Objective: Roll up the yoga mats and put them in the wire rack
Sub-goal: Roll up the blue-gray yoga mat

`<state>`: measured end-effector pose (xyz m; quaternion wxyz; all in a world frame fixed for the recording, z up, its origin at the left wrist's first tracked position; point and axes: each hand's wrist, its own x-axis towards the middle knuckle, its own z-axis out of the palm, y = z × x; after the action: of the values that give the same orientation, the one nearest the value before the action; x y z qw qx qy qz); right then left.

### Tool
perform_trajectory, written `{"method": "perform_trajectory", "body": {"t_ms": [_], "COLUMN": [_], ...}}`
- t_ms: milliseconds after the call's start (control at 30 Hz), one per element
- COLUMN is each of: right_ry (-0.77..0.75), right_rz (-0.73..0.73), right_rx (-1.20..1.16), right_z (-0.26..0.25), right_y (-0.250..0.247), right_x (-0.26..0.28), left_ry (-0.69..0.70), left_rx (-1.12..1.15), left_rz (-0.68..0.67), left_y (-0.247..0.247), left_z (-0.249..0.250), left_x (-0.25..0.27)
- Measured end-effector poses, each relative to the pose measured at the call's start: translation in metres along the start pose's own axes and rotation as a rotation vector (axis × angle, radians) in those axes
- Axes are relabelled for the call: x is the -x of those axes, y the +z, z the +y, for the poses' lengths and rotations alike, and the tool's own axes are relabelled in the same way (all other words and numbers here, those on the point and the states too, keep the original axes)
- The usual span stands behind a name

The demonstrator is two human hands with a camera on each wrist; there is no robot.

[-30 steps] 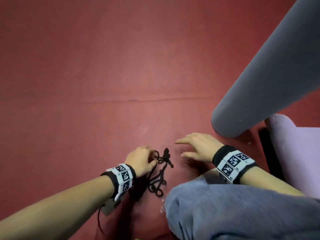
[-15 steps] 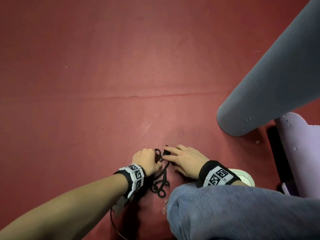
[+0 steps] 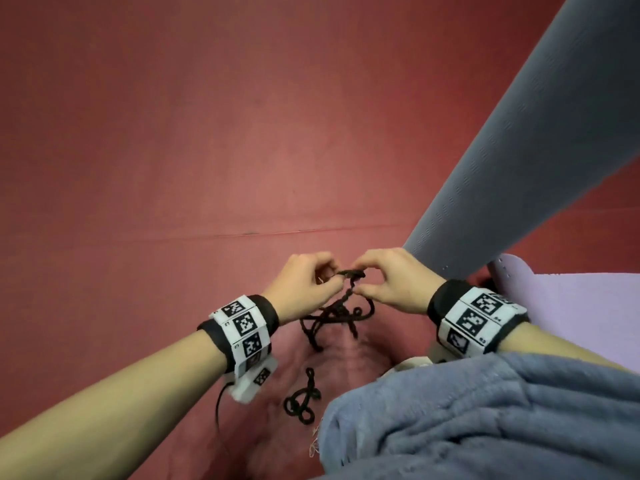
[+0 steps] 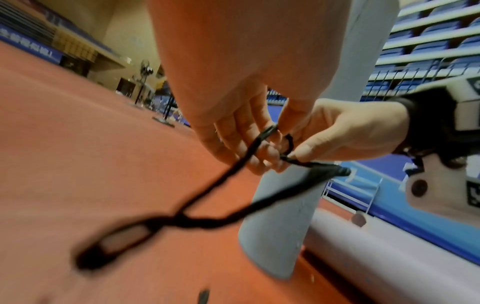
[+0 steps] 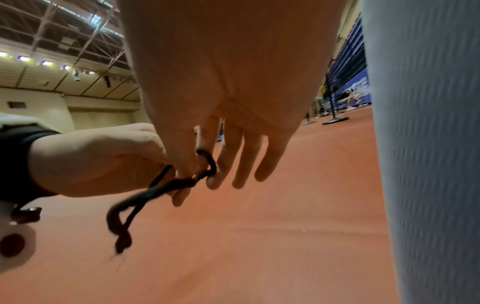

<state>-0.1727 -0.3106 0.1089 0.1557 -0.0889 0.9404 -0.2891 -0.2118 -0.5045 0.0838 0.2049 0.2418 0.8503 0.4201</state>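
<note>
Person's crouching on the red floor (image 3: 173, 133), left hand (image 3: 304, 285) and right hand (image 3: 391, 282) both pinching a tangled black cord (image 3: 346, 299) lifted off the floor. The rolled grey yoga mat (image 3: 519, 150) is leaning just beside the right hand, with a lilac foam mat (image 3: 571, 306) lying next to it.

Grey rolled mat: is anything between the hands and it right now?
Yes, in a sense. Both the left hand and the right hand pinch a tangled black cord, so neither is free. The grey rolled mat stands just beyond the right hand, with no object in the gap. The wire rack cannot be made out.
</note>
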Motion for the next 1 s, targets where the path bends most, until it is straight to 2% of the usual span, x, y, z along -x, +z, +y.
{"method": "perform_trajectory", "body": {"t_ms": [200, 300, 467, 567, 667, 767, 900, 1000], "right_ry": [0.061, 0.05, -0.042, -0.093, -0.155, -0.244, -0.343, -0.359], "right_rz": [0.195, 0.278, 0.453, 0.536, 0.651, 0.733, 0.761, 0.768], "right_rx": [-0.194, -0.368, -0.478, -0.516, -0.671, -0.963, -1.326, -1.373], "right_z": [-0.032, -0.051, -0.094, -0.111, -0.118, -0.125, -0.131, -0.131], "right_y": [-0.08, -0.122, -0.193, -0.23, -0.257, -0.271, -0.285, -0.297], "right_x": [0.034, 0.057, 0.104, 0.13, 0.152, 0.166, 0.177, 0.187], "left_ry": [0.169, 0.251, 0.522, 0.649, 0.696, 0.699, 0.761, 0.697], "left_rx": [0.247, 0.305, 0.324, 0.339, 0.33, 0.35, 0.407, 0.417], "left_rz": [-0.041, -0.006, 0.108, 0.114, 0.104, 0.098, -0.025, -0.202], "left_y": [-0.039, -0.059, -0.099, -0.116, -0.12, -0.123, -0.138, -0.145], "left_z": [0.08, 0.125, 0.219, 0.27, 0.303, 0.33, 0.368, 0.379], "left_x": [-0.02, -0.028, -0.034, -0.035, -0.034, -0.032, -0.034, -0.037]}}
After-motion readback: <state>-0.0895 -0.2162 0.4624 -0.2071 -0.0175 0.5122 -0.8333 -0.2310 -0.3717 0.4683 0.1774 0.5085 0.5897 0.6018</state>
